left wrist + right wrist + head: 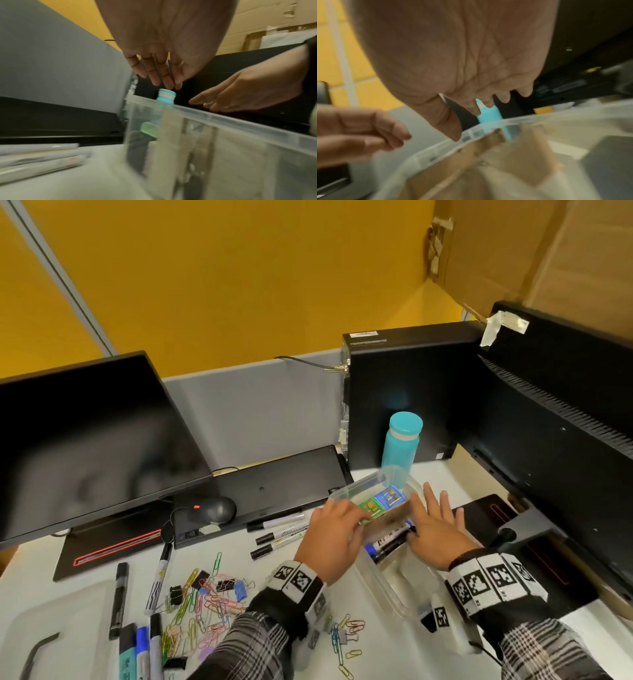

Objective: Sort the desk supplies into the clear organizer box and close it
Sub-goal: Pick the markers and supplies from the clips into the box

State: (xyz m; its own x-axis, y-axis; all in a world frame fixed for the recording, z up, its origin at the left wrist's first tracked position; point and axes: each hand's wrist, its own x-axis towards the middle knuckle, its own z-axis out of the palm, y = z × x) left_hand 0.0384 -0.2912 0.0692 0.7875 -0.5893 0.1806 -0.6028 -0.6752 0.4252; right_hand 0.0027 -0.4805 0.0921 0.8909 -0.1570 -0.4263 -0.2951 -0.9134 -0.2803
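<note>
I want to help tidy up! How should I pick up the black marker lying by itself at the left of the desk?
Take the black marker around the middle of its barrel, coming straight down from above. It lies flat on the desk, long and thin, pointing away from you, with bare desk on both sides, so a thumb-and-finger grip across its width fits easily.

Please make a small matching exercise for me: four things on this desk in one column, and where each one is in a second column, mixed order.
1. water bottle
2. mouse
3. paper clips
4. blue marker

a. inside the clear box
b. loose on the desk, near the left sleeve
c. behind the clear box
d. beside the keyboard

Pairs: 1-c, 2-d, 3-b, 4-a
</note>
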